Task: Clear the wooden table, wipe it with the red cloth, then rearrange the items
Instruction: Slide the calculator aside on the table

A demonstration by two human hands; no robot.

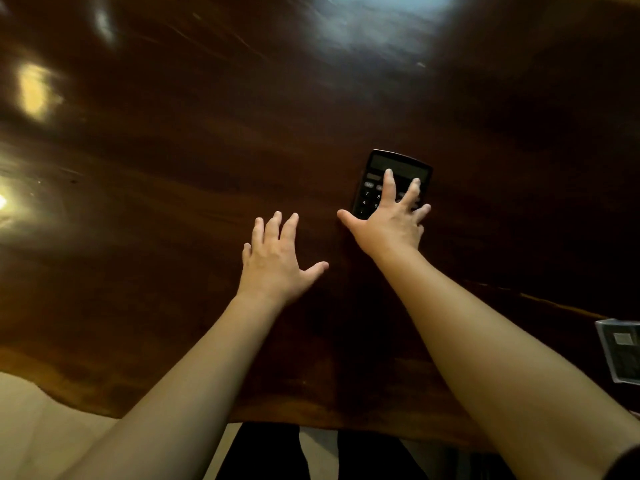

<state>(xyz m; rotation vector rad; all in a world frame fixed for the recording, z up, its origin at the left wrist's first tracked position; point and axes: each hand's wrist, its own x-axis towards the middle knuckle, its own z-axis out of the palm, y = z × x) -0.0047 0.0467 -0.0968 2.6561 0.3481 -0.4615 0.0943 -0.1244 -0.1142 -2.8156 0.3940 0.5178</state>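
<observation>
Right hand (pixel 389 225) at 1 o'clock, fingers spread flat on black calculator (pixel 398 168). Left hand (pixel 273 261) open, empty, over wooden table (pixel 173 150). Packet (pixel 621 351) at 4 o'clock.

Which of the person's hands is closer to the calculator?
Right. The right hand lies spread on the calculator, fingers across its keys. The left hand is apart, open on the table beside it.

Right hand (pixel 391 223) covers calculator (pixel 393 183) lower keys. Grey-framed object (pixel 621 351) cut off at right edge; unidentifiable.
</observation>
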